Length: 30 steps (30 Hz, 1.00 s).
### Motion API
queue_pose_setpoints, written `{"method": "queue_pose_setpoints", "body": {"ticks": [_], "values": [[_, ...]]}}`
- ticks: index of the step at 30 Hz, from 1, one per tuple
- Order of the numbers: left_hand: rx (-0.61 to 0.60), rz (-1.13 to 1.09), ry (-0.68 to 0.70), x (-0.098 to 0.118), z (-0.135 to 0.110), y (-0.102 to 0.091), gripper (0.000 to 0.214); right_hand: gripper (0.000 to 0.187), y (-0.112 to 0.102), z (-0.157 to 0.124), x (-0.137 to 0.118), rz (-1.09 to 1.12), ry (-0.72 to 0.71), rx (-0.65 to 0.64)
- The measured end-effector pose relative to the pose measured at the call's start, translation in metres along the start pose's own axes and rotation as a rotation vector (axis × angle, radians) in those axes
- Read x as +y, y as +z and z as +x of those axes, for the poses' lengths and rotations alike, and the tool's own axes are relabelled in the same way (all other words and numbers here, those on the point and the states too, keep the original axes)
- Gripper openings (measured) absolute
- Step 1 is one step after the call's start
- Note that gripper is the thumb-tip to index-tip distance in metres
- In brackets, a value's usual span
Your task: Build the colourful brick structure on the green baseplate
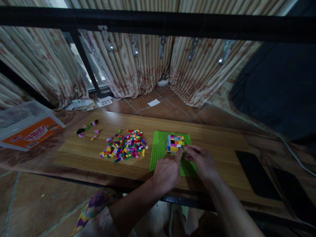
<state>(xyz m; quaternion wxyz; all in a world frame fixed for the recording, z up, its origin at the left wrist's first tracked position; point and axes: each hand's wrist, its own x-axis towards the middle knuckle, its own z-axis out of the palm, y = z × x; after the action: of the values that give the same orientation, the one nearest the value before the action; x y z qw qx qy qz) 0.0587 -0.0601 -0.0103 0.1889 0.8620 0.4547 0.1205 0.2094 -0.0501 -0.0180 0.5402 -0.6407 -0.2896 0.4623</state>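
Striped floral curtains (128, 65) hang behind a black metal rail (158, 23) here, with brown floor tiles (165, 110) showing below them and some loose papers (81, 104) in a heap at the curtain hem. Working across the desk from the left, there's a clear plastic bin with an orange label (29, 131) at the far left edge, then a wood-grain board (74, 154) that everything's sitting on. Upper left on that board is a small scatter of dark and pink bricks (86, 128), and just right of it a big loose pile of tiny multicolored plastic bricks (125, 146). Next along is a bright green baseplate (160, 148) with a colorful brick mosaic (175, 143) built on its upper part, sitting apart from the pile. The left hand (166, 172) is half curled on the baseplate, with its fingers (179, 154) reaching up to the mosaic's lower edge. The right hand (201, 163) comes in from the other side with its fingers pinched together (187, 149) right next to them. Can't tell if either hand has a brick in it, they're too dark and small to see. Off to the right are two black flat panels (256, 174) lying on the desk.
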Motion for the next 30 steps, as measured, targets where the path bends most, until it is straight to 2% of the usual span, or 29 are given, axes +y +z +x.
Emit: {"method": "queue_pose_setpoints", "body": {"ticks": [15, 24, 27, 30], "values": [[0.007, -0.040, 0.009, -0.001, -0.001, 0.001, 0.054, 0.034, 0.002, 0.000, -0.002, 0.067, 0.003, 0.006], [0.013, -0.040, 0.018, -0.001, 0.000, 0.001, 0.053, 0.032, 0.002, 0.002, 0.001, 0.117, 0.004, -0.038], [0.039, -0.068, -0.003, -0.001, -0.001, -0.001, 0.049, 0.033, 0.003, 0.001, 0.003, 0.112, 0.008, -0.047], [0.122, -0.167, -0.043, -0.006, -0.001, -0.009, 0.045, 0.034, -0.001, 0.001, 0.002, 0.086, -0.019, -0.019]]}}
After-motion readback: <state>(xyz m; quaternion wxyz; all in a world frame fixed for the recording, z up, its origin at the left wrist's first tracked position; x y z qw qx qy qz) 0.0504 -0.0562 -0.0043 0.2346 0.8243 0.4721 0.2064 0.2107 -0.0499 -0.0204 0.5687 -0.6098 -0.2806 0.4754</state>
